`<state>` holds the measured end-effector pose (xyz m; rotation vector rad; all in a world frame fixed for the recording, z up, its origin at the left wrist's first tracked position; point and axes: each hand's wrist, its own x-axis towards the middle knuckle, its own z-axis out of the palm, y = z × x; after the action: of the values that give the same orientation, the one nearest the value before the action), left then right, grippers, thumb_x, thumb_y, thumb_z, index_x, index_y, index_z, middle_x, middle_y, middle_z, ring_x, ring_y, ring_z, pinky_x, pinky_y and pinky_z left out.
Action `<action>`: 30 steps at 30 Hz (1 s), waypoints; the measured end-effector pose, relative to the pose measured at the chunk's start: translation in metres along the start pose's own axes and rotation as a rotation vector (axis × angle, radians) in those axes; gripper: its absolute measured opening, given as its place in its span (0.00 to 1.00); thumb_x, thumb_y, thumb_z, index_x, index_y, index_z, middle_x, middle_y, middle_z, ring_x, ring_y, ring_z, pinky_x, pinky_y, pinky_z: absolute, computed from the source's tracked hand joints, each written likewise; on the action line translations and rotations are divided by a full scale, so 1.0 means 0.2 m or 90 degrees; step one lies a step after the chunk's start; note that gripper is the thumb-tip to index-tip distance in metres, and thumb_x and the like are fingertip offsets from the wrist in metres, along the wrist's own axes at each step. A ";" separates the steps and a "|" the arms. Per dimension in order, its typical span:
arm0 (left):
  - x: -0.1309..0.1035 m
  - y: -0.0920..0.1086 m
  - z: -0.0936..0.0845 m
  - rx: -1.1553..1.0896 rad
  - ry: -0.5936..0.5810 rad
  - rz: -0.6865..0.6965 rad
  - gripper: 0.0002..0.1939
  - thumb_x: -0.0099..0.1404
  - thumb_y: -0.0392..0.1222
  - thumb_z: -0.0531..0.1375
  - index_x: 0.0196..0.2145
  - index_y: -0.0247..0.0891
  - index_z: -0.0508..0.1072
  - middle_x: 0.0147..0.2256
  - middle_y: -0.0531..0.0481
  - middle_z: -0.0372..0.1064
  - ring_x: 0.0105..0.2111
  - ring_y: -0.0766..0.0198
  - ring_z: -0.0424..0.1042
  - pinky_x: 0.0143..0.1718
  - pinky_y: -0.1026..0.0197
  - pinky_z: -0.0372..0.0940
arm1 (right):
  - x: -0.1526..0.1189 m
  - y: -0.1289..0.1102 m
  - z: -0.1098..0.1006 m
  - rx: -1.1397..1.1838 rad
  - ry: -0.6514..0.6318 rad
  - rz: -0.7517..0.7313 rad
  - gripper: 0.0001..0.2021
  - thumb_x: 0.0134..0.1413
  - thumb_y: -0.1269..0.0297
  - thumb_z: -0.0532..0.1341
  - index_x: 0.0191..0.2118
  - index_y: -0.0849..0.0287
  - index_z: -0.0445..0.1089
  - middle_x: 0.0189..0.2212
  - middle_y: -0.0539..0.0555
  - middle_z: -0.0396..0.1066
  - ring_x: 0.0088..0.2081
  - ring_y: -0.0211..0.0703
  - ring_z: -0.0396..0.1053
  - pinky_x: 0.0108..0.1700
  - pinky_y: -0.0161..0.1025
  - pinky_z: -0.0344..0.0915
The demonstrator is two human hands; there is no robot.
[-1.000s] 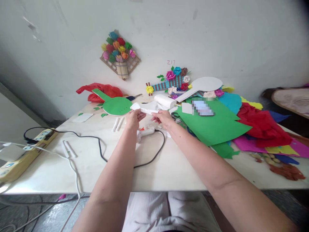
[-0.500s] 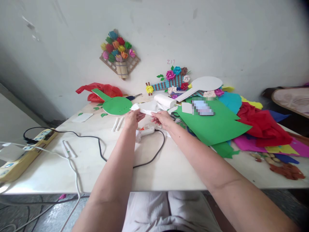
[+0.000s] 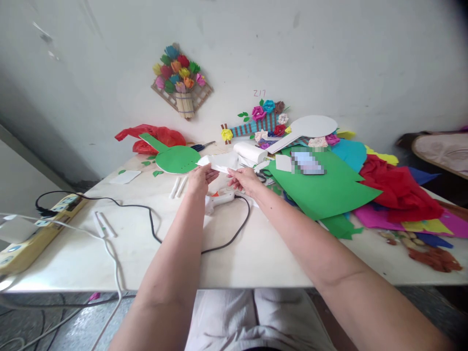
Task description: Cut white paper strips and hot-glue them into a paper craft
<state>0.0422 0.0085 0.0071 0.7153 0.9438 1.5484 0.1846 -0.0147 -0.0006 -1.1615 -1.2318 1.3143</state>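
Note:
A piece of folded white paper (image 3: 219,162) stretches between my two hands above the table. My left hand (image 3: 204,178) grips its near left edge with closed fingers. On the other side, my right hand (image 3: 244,179) pinches its right end between thumb and fingers. Just behind it lies a white roll (image 3: 250,152), perhaps of the same paper. Below my hands a white glue gun (image 3: 220,200) rests on the table with its black cord trailing. Dark-handled scissors (image 3: 264,174) lie right of my right hand, partly covered.
To the left are a green paddle-shaped piece (image 3: 178,159), white sticks (image 3: 179,187) and a power strip (image 3: 69,209) with cables. A green sheet (image 3: 321,192), a phone (image 3: 307,163), a white paddle-shaped piece (image 3: 314,126) and red crepe paper (image 3: 398,187) lie to the right.
Almost nothing differs. My right hand has shifted very slightly left along the white paper, and both hands keep their hold.

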 end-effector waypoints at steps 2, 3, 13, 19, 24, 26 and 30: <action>0.00 0.00 0.00 -0.004 0.009 0.001 0.03 0.51 0.30 0.58 0.27 0.31 0.67 0.20 0.47 0.68 0.24 0.63 0.72 0.33 0.59 0.69 | 0.00 0.00 0.00 -0.001 -0.004 0.002 0.12 0.56 0.60 0.57 0.27 0.64 0.66 0.14 0.49 0.68 0.11 0.27 0.58 0.11 0.25 0.47; 0.00 0.00 0.00 -0.005 0.016 0.002 0.03 0.50 0.29 0.58 0.26 0.30 0.67 0.20 0.47 0.68 0.23 0.63 0.72 0.32 0.59 0.69 | 0.00 0.00 0.00 -0.001 -0.006 0.002 0.13 0.55 0.60 0.57 0.27 0.64 0.66 0.14 0.49 0.68 0.11 0.27 0.58 0.11 0.25 0.47; 0.02 0.02 0.00 -0.020 0.073 -0.015 0.04 0.51 0.27 0.56 0.27 0.31 0.65 0.18 0.50 0.65 0.22 0.65 0.70 0.31 0.61 0.69 | 0.01 0.00 -0.04 0.010 -0.094 -0.027 0.21 0.49 0.47 0.58 0.29 0.66 0.68 0.17 0.54 0.71 0.12 0.29 0.59 0.11 0.26 0.49; 0.00 0.05 0.00 -0.023 0.090 -0.039 0.05 0.51 0.27 0.56 0.27 0.32 0.64 0.19 0.49 0.66 0.21 0.65 0.70 0.29 0.62 0.69 | 0.03 0.00 -0.07 -0.115 0.116 -0.118 0.22 0.50 0.44 0.55 0.24 0.61 0.64 0.15 0.51 0.67 0.13 0.30 0.60 0.14 0.27 0.51; 0.00 0.04 0.00 -0.014 0.097 -0.041 0.07 0.49 0.27 0.56 0.28 0.32 0.65 0.19 0.51 0.65 0.21 0.65 0.70 0.29 0.61 0.69 | 0.02 0.01 -0.06 -0.362 0.157 -0.304 0.16 0.45 0.51 0.62 0.37 0.56 0.65 0.20 0.47 0.70 0.21 0.34 0.66 0.26 0.29 0.60; 0.00 0.04 -0.01 -0.006 0.097 -0.041 0.07 0.49 0.27 0.56 0.28 0.32 0.65 0.18 0.51 0.64 0.20 0.66 0.69 0.29 0.61 0.69 | 0.01 0.02 -0.05 -0.472 0.135 -0.359 0.18 0.44 0.54 0.64 0.41 0.54 0.66 0.22 0.47 0.71 0.26 0.37 0.69 0.31 0.31 0.60; 0.00 0.04 0.00 0.012 0.093 -0.051 0.08 0.49 0.27 0.56 0.29 0.32 0.66 0.17 0.51 0.64 0.19 0.66 0.69 0.28 0.61 0.69 | -0.02 0.03 -0.02 -0.615 0.132 -0.407 0.14 0.47 0.57 0.63 0.41 0.54 0.70 0.25 0.50 0.73 0.31 0.42 0.70 0.35 0.35 0.59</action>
<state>0.0371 0.0080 0.0145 0.5775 1.0837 1.5385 0.1888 -0.0183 -0.0061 -1.3055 -1.9331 0.0691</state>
